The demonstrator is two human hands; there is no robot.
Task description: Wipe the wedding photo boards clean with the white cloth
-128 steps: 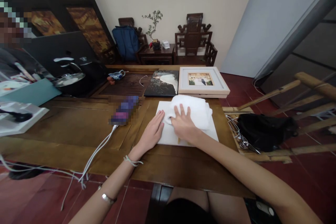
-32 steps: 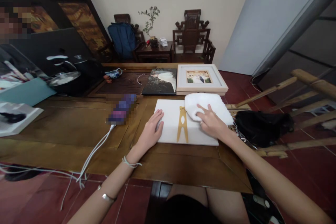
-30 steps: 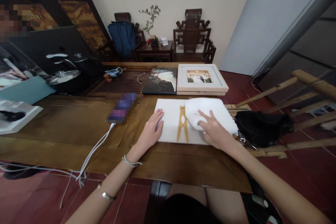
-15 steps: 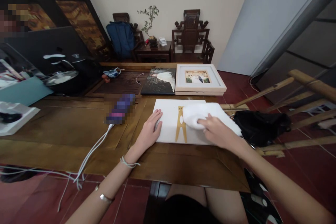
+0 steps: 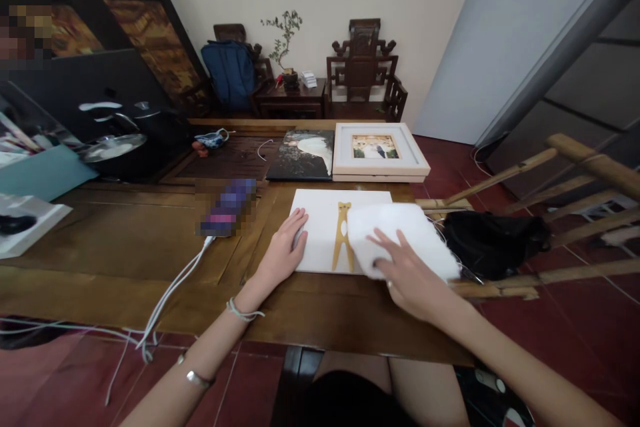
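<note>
A white board [image 5: 320, 240] lies flat on the wooden table, bearing a flat tan animal figure [image 5: 343, 227] with small ears, long legs and a white oval on its body. My left hand [image 5: 287, 247] rests along the board's left edge, fingers stretched out and holding nothing. Spread over the board's right part is a fluffy white cloth [image 5: 425, 223], which hides that side and reaches past the right edge. On top of this cloth my right hand [image 5: 407, 277] presses with its fingers apart.
Behind the board lie a dark photo panel [image 5: 295, 160] and a pale framed picture [image 5: 420, 163]. A phone [image 5: 227, 207] with white cables [image 5: 175, 293] is left of my left hand. To the right stand a bamboo chair [image 5: 595, 153] and a black bag [image 5: 495, 243].
My right hand has moved slightly down toward me, and its fingers have spread. The cloth has shifted nearer with it and looks flatter. My left hand stays at the board's edge.
</note>
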